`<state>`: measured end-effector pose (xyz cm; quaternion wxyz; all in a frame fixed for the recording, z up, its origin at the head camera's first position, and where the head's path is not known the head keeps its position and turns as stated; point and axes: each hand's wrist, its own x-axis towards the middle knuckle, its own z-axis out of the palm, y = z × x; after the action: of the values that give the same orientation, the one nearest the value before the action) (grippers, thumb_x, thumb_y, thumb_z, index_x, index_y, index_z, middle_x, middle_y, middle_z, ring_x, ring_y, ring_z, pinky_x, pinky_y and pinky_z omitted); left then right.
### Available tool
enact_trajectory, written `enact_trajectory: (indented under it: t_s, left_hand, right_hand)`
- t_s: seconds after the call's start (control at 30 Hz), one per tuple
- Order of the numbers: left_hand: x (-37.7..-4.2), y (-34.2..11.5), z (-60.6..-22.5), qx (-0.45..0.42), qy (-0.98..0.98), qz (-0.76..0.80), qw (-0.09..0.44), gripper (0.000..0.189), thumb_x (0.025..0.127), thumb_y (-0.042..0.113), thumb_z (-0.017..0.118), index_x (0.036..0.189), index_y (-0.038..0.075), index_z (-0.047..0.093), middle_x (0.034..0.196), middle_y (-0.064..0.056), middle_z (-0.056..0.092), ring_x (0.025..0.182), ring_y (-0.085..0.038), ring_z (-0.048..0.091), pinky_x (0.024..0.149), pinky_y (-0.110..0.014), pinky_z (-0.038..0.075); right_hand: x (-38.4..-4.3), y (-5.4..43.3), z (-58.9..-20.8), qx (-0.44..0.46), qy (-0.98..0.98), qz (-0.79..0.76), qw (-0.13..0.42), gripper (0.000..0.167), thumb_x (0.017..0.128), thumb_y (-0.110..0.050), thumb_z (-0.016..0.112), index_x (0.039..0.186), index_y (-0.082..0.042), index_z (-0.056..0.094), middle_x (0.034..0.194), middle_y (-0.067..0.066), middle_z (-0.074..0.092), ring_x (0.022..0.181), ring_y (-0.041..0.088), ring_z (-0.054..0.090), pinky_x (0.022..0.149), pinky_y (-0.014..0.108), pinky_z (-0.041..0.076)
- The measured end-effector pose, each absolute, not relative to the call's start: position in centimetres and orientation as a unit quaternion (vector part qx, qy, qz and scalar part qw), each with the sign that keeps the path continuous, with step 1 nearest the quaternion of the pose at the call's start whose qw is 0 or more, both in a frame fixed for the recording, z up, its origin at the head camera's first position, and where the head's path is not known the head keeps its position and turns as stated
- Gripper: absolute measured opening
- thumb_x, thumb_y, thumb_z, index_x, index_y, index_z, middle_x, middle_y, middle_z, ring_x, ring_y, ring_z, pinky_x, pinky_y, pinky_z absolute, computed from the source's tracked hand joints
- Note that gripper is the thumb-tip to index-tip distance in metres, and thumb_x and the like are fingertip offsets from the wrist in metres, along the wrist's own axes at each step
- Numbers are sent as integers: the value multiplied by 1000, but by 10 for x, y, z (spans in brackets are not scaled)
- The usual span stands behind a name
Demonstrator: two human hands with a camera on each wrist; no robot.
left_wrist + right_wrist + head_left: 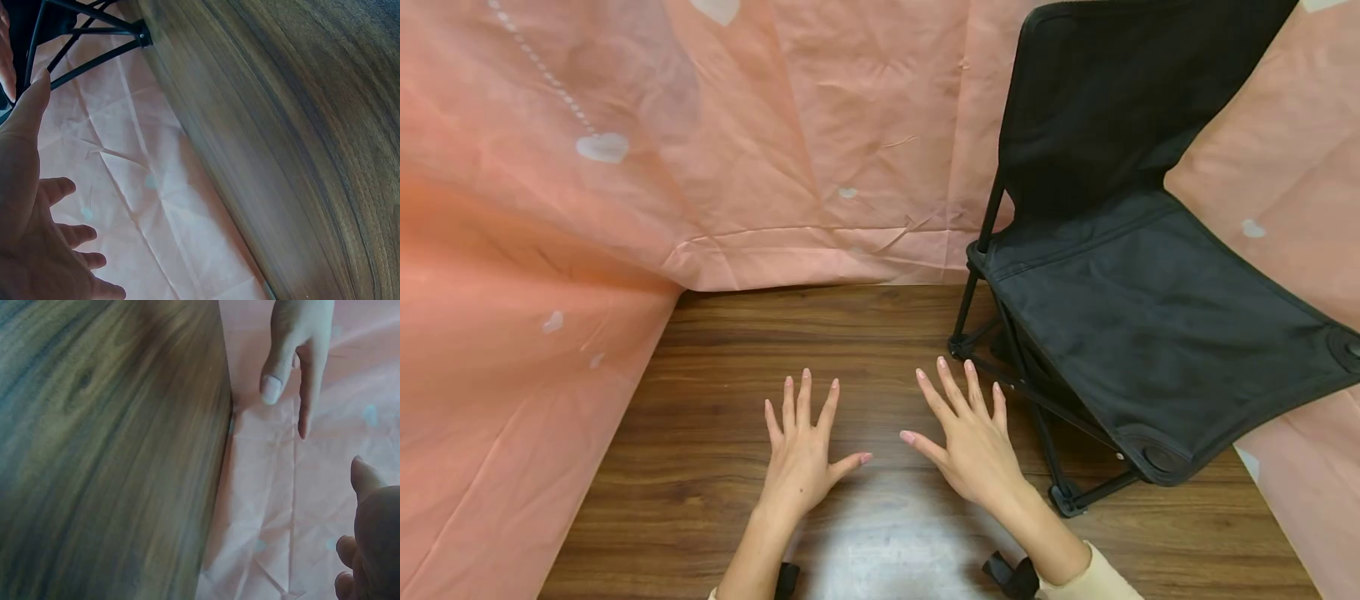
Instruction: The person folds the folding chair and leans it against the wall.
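Both hands are held out palm down above the wood-grain floor (722, 433), fingers spread and holding nothing. The left hand (801, 462) is left of centre in the head view; its thumb and fingers also show along the left side of the left wrist view. To its right the right hand (973, 450) has its fingertips overlapping the lower frame of a black folding chair (1150, 283) in the head view. A gap separates the two thumbs. In the right wrist view the left hand (306, 344) hangs at the top, the right hand (381, 537) at the lower right.
Pink cloth (865, 125) with pale hearts hangs at the back and both sides, reaching the floor. The chair stands on the right, its dark legs (1056, 454) near the right forearm. Black straps (1011, 575) show beneath the wrists. Light reflects off the floor between the forearms.
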<state>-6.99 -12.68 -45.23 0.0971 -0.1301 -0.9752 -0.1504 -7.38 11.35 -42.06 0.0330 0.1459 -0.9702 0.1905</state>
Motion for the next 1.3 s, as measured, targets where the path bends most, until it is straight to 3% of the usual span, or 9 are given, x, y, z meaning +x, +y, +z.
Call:
enact_trajectory:
  t_s: [0.4,0.7,0.93,1.3]
  left_hand:
    - [-71,-126,-453,-137,-972,-154,112,111,67,58,79,154,13,26,160,-26,6,147,-51,3,109,-78,10]
    - [-76,-118,-445,-155,-971,-146,104,112,70,58,77,156,17,18,162,-22,0,149,-46,-3,113,-74,7]
    - [-79,-112,-444,-181,-965,-134,134,111,69,59,78,155,15,23,161,-24,7,147,-48,10,112,-73,16]
    - [-82,-104,-438,-202,-961,-125,143,111,71,61,76,156,17,20,162,-21,4,149,-44,8,116,-67,17]
  right_hand:
    - [-83,113,-396,145,-972,178,49,82,89,-64,50,155,-28,17,163,6,4,150,39,-5,114,72,3]
    - [-81,118,-380,139,-976,163,48,84,89,-66,50,156,-31,12,164,6,3,150,38,-7,114,72,3]
    - [-74,120,-362,131,-979,148,59,82,89,-70,45,155,-35,11,164,3,6,151,36,-3,115,70,7]
    - [-59,133,-326,110,-983,127,79,80,90,-71,40,155,-33,15,164,2,9,151,36,2,115,69,11]
